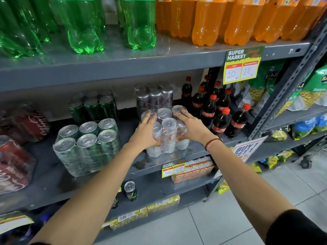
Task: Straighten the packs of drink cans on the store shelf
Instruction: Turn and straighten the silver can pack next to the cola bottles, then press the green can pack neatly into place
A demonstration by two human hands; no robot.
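Note:
A shrink-wrapped pack of silver cans (168, 131) stands near the front of the middle shelf (194, 151), turned a little askew. My left hand (145, 131) grips its left side and my right hand (190, 126) grips its right side, fingers over the can tops. Behind it stands a second silver pack (154, 98). To the left a pack of green cans (86, 144) stands at the front, with another green pack (93, 108) behind it. Red can packs (16, 156) fill the far left.
Small cola bottles (219, 112) with red caps stand close to the right of the held pack. Large green bottles (83, 23) and orange bottles (238, 20) fill the shelf above. A price tag (241, 66) hangs there. A loose can (131, 190) and juice cartons (194, 169) sit below.

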